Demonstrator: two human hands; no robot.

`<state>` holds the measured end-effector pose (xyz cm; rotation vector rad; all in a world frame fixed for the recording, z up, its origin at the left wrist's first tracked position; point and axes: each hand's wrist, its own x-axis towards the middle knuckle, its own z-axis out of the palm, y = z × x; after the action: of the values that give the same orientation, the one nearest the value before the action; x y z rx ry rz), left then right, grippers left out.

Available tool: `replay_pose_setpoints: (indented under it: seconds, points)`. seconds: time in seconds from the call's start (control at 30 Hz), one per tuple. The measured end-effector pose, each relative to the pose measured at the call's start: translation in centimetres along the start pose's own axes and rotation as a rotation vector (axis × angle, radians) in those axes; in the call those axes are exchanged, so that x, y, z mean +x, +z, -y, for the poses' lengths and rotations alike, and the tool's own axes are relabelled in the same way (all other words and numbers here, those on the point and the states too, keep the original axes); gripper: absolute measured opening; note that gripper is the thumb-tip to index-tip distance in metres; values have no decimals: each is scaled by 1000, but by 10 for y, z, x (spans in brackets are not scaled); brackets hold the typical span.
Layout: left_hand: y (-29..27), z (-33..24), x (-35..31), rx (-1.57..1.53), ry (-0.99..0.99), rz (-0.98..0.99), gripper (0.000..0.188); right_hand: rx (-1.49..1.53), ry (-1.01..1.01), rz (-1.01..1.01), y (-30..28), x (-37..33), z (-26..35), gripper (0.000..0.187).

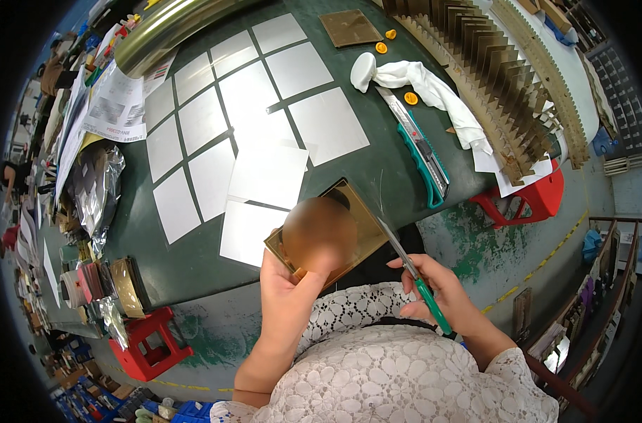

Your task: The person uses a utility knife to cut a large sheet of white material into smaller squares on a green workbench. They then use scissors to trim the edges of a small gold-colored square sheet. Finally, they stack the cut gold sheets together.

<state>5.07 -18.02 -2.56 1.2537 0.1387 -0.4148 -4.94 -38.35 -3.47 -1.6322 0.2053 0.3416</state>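
Observation:
My left hand holds a shiny gold square plate by its near edge, just above the front edge of the dark green table. A blurred round patch covers the plate's middle. My right hand grips a thin tool with a green handle and a long metal blade. The blade's tip touches the plate's right edge.
Several silvery square sheets lie in a grid on the table. A teal box cutter, a white cloth, orange caps and a brown plate lie beyond. A slotted rack stands right. Red stools sit below the table.

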Motion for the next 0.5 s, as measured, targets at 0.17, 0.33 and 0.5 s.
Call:
replay_pose_setpoints:
  seconds: [0.17, 0.33, 0.5]
  points:
    - [-2, 6, 3, 22, -39, 49, 44, 24, 32, -11, -1, -1, -7, 58]
    - [-4, 17, -4, 47, -185, 154, 43, 144, 99, -55, -1, 5, -7, 52]
    - [-5, 12, -13, 78, -301, 170, 40, 184, 185, -52, -1, 14, -1, 44]
